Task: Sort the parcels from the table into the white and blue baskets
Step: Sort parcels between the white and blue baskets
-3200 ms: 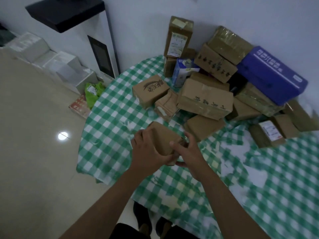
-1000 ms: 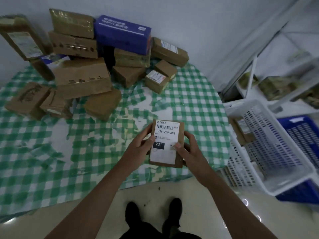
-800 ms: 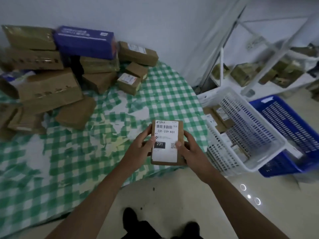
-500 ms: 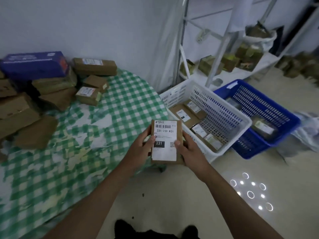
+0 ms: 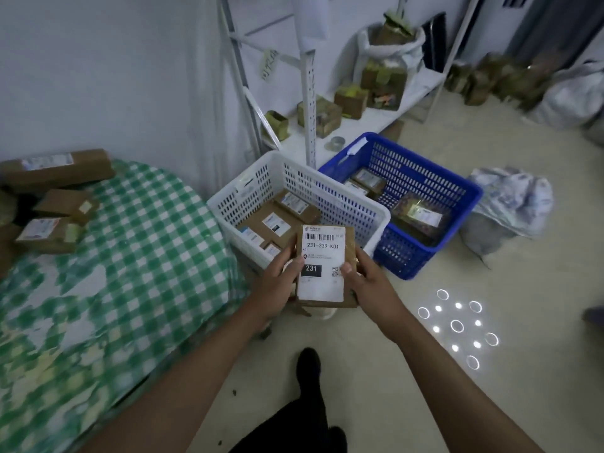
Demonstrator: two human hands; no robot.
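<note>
One parcel (image 5: 322,263) gripped by left hand (image 5: 277,286) and right hand (image 5: 369,282); two baskets, white basket (image 5: 343,197) and blue basket (image 5: 457,191), now nearer.

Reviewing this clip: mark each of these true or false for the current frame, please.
1. Both hands hold one labelled parcel. True.
2. The white basket is empty. False: several labelled parcels lie in it.
3. The blue basket stands right of the white one. True.
4. The left hand rests on the table. False: it grips the parcel's left edge, as the right hand grips the right.
5. The label reads 231-239-K01. True.
</note>
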